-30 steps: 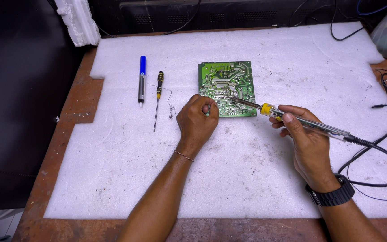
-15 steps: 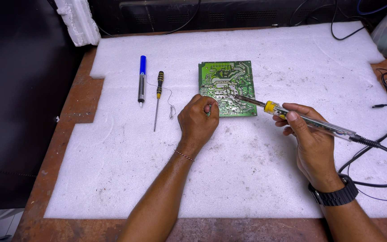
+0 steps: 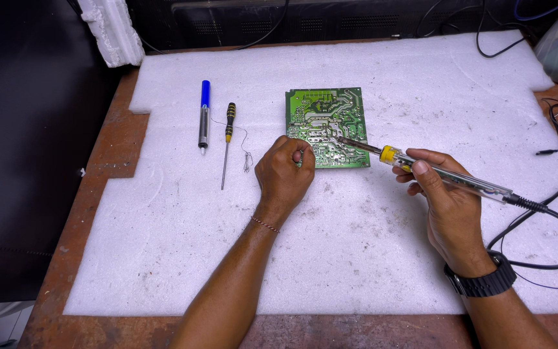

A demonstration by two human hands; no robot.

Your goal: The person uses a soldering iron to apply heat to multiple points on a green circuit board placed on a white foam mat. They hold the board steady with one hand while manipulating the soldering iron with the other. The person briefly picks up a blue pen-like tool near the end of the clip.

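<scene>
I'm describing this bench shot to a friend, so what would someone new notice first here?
First, the green circuit board at the middle of the white foam sheet, with the soldering iron in the right hand, its tip on the board. The left hand rests closed at the board's lower left corner. To the left lie a blue-capped desoldering pump and a black-and-yellow screwdriver, side by side.

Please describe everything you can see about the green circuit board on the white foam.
The green circuit board is roughly square and lies flat, solder side up, on the white foam sheet. Pale green traces and many small silvery solder points cover its face. The left hand rests at its lower left corner, fingers curled at the edge. The metal tip of the soldering iron, held in the right hand, meets the board near its middle.
</scene>
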